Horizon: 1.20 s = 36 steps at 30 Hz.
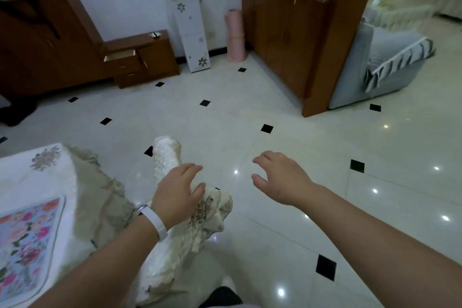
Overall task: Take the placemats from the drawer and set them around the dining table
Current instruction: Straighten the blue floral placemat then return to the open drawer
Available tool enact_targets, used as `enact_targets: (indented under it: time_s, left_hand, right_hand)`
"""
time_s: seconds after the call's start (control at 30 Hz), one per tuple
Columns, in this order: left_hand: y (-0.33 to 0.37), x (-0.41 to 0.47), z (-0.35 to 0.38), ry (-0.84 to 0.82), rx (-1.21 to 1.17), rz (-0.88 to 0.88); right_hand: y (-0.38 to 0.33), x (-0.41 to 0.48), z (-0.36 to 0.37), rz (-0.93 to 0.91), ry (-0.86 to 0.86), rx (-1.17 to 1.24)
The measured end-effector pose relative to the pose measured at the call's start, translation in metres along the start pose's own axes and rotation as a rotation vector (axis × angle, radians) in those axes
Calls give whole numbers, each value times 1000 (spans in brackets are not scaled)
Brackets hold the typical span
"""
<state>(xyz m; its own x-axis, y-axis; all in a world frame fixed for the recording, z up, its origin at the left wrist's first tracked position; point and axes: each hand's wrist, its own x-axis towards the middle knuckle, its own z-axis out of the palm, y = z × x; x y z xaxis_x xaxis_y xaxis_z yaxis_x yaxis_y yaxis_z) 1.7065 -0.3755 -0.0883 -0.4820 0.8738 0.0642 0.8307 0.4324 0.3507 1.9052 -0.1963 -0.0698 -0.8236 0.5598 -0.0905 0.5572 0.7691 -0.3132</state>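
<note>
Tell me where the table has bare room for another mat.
Bare tablecloth lies between the floral placemat and the embroidered corner motif. The chair side is crowded: the covered chair stands close, left hand on it.

— The floor [312, 147]?
— Glossy pale tile, mirroring lights.
— And the far-left cabinet [155, 57]?
— Brown wood, faint sheen. The near chair cover [166, 155] is rough lacy cloth; the placemat [25, 240] smooth.
</note>
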Motion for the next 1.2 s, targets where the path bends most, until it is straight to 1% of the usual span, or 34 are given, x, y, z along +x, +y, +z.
enact_targets:
  time_s: [0.13, 0.27, 0.43, 0.6, 0.77, 0.9, 1.07, 1.2]
  left_hand:
    - [9, 38, 11, -17, -43, -2]
    - [9, 86, 31, -44, -61, 7]
    - [-6, 168, 54, -72, -60, 11]
    - [-23, 259, 65, -55, -58, 48]
    - [-31, 349, 58, -38, -75, 73]
    - [-32, 395, 50, -36, -68, 74]
    - [-51, 440, 43, -26, -42, 20]
    - [-68, 475, 47, -15, -36, -58]
  right_hand:
    - [25, 18, -8, 21, -4, -1]
    - [54, 56, -15, 41, -21, -18]
    - [87, 131, -21, 67, -50, -37]
    - [112, 214, -35, 71, -107, -73]
    - [131, 289, -61, 92, -61, -93]
    - [143, 332, -72, 95, -57, -93]
    - [154, 398, -79, 40, -48, -91]
    - [165, 458, -75, -17, -91, -64]
